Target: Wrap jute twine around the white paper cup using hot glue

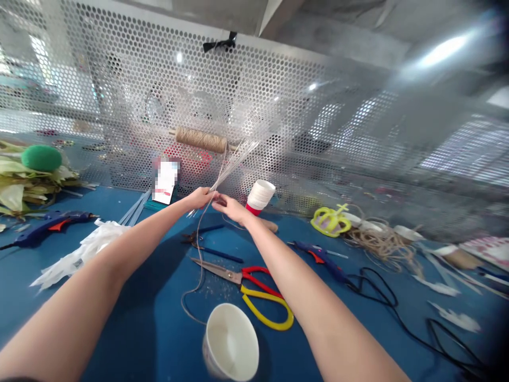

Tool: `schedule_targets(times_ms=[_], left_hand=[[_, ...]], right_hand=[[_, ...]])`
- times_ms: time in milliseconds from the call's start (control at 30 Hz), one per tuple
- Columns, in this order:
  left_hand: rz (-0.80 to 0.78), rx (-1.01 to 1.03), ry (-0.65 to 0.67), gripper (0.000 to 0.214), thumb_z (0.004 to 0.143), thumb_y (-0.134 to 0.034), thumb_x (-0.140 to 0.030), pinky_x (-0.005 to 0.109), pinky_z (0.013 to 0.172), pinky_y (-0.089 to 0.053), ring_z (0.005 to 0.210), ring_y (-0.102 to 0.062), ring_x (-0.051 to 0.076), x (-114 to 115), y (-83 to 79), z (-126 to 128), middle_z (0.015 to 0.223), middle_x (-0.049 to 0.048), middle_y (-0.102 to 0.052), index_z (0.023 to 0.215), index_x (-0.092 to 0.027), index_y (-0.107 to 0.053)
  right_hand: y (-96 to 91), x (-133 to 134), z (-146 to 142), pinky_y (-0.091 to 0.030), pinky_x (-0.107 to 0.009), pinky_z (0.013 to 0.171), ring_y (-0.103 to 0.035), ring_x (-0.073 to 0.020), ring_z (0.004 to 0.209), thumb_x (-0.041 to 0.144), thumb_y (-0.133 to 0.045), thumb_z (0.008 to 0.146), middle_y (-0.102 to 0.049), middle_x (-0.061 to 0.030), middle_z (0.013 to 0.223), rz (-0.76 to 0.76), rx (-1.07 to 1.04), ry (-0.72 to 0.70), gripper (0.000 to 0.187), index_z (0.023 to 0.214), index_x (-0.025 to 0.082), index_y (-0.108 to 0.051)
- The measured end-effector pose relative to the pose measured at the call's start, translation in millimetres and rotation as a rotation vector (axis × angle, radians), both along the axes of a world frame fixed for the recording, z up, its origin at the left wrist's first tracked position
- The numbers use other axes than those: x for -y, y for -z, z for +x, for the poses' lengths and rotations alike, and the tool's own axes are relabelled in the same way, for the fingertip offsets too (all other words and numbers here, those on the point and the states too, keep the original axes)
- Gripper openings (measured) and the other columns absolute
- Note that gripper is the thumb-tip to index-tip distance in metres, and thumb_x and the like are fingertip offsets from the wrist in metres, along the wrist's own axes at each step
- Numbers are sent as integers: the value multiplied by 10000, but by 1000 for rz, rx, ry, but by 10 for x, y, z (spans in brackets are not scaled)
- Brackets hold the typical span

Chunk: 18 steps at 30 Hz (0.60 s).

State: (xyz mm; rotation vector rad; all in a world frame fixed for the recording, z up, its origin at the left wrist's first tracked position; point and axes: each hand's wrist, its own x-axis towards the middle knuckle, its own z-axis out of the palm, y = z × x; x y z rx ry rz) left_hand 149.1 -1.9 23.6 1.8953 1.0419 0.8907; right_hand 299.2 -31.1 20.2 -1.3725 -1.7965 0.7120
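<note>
My left hand (pixel 200 198) is closed round the lower end of a bundle of thin silvery wires (pixel 235 161) that fans up and to the right toward the mesh panel. My right hand (pixel 230 207) sits just beside it, fingers pinched at the same spot on the bundle. A thin tan string (pixel 200 254) hangs from my hands and loops down onto the blue table (pixel 151 323). Behind my hands a spool of tan twine (pixel 201 140) lies on a rod against the perforated panel.
Red and yellow scissors (pixel 254 291), blue-handled pliers (pixel 207 241), a white paper cup (pixel 231 342) on its side, a cup stack (pixel 260 197), two blue glue guns (pixel 51 222) (pixel 324 259) with black cable, clear plastic wrap (pixel 83 249), a yellow crown (pixel 331 220) and tangled twine (pixel 382 241) lie around.
</note>
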Motion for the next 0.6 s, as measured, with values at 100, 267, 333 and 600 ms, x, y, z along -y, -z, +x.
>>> schedule_targets(times_ms=[100,267,333,600], left_hand=[[-14,-70,28,331,919,-382,-301,160,375,-329,330,-331,42,49,8,-54,434,-82,-349,651,-152,-505],[27,-259,-42,317,910,-384,-304,178,423,-380,374,-426,65,-38,14,-136,479,-47,-447,698,-144,-556],[63,-365,-84,297,883,-428,-305,201,490,-423,464,-529,106,-100,9,-151,537,-6,-540,691,-140,-583],[158,-722,-124,456,848,-402,-497,300,830,-451,1017,-610,288,-152,127,-146,1026,164,-681,908,-121,-653]], right_hand=[[26,69,17,-427,-249,505,-490,-112,445,413,-501,824,-511,34,498,-2,38,5,291,798,159,-640],[-219,448,220,-329,-226,453,-377,-90,428,410,-437,845,-421,55,493,57,93,-5,314,824,165,-633],[-336,703,330,-340,-230,481,-406,-94,467,416,-477,823,-448,46,511,39,139,-60,307,805,162,-648],[-339,1002,899,-478,-288,652,-618,-180,670,477,-669,655,-671,-30,687,-183,304,58,318,741,171,-686]])
